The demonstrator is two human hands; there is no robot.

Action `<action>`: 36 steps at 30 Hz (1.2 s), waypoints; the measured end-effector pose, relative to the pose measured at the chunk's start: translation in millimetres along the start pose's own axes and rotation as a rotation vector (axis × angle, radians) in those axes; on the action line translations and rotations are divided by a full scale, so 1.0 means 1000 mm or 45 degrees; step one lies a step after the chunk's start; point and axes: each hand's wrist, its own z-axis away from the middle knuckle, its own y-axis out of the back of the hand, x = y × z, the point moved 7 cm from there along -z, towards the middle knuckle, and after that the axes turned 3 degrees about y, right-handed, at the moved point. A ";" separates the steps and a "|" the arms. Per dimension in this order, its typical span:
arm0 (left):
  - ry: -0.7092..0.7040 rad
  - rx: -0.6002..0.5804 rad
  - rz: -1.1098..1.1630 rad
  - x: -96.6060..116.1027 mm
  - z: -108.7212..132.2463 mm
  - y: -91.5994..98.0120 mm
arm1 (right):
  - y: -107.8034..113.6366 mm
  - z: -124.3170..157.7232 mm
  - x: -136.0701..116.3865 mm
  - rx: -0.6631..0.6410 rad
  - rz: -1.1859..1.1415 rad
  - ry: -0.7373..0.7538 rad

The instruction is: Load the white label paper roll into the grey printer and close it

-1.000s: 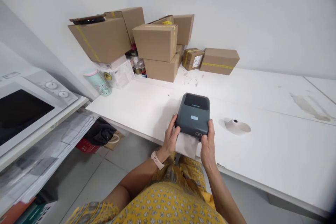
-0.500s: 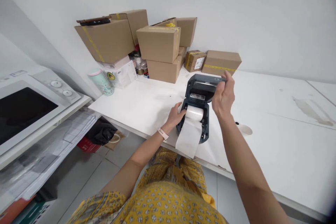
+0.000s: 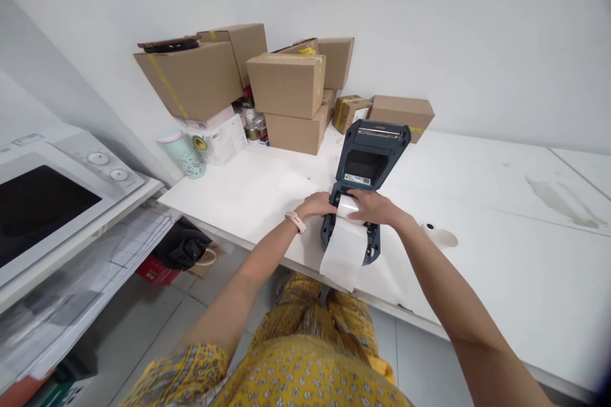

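Note:
A dark grey label printer [image 3: 371, 151] sits near the front edge of the white table [image 3: 501, 235], its lid tipped fully back and standing open. Inside lies a white paper roll [image 3: 347, 205], and a strip of its paper [image 3: 342, 255] hangs out over the table edge. My left hand [image 3: 317, 205] rests against the left side of the roll, fingers curled on it. From the right, my right hand [image 3: 375, 208] lies over the top of the roll with its fingers laid across it. A pale watch is on my left wrist.
Several cardboard boxes [image 3: 286, 84] are stacked at the back left by the wall, with a green cup [image 3: 181, 152] and a white carton [image 3: 217, 138]. A white round holder [image 3: 436, 234] lies right of the printer. A microwave [image 3: 52, 194] stands on a shelf at left.
The printer was shut with both hands on its front; my right hand lifted the lid open, then let go and came down onto the paper roll beside my left hand.

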 end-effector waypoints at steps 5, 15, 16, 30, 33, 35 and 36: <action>-0.065 -0.162 0.173 -0.001 -0.005 -0.010 | -0.017 -0.023 0.005 -0.199 -0.003 -0.022; -0.080 -0.152 0.259 -0.008 -0.013 -0.019 | 0.019 -0.002 -0.005 -0.375 -0.543 0.225; -0.073 -0.152 0.263 -0.009 -0.012 -0.019 | 0.028 0.009 -0.003 -0.338 -0.650 0.268; -0.057 -0.133 0.297 -0.009 -0.010 -0.018 | 0.041 0.077 0.124 0.135 -0.712 -0.239; -0.042 -0.141 0.326 -0.011 -0.011 -0.019 | 0.024 0.053 0.137 0.194 -0.666 -0.291; -0.035 -0.138 0.350 -0.012 -0.012 -0.020 | 0.013 0.038 0.143 0.214 -0.634 -0.324; -0.034 -0.134 0.361 -0.013 -0.012 -0.020 | 0.007 0.032 0.145 0.213 -0.636 -0.342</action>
